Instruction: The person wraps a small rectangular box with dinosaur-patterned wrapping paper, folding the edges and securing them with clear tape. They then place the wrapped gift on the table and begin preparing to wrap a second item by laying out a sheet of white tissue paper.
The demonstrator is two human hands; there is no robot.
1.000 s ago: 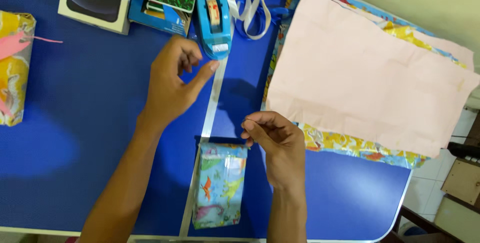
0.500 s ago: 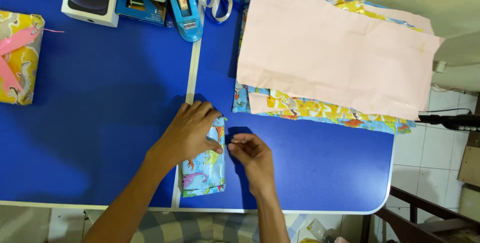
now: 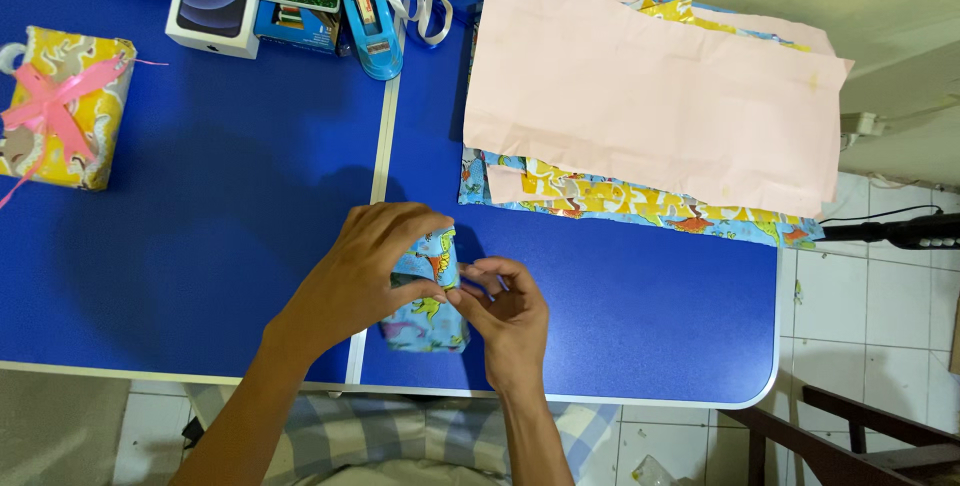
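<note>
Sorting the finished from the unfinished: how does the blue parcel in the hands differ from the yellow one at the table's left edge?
The blue parcel bears no ribbon; the yellow parcel has a pink bow. The left hand and right hand hold the blue one; the yellow one lies untouched. Both wear patterned paper.

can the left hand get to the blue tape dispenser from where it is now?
Probably yes. The left hand is busy holding the small blue wrapped parcel with the right hand, but only bare blue table lies between it and the tape dispenser.
</note>
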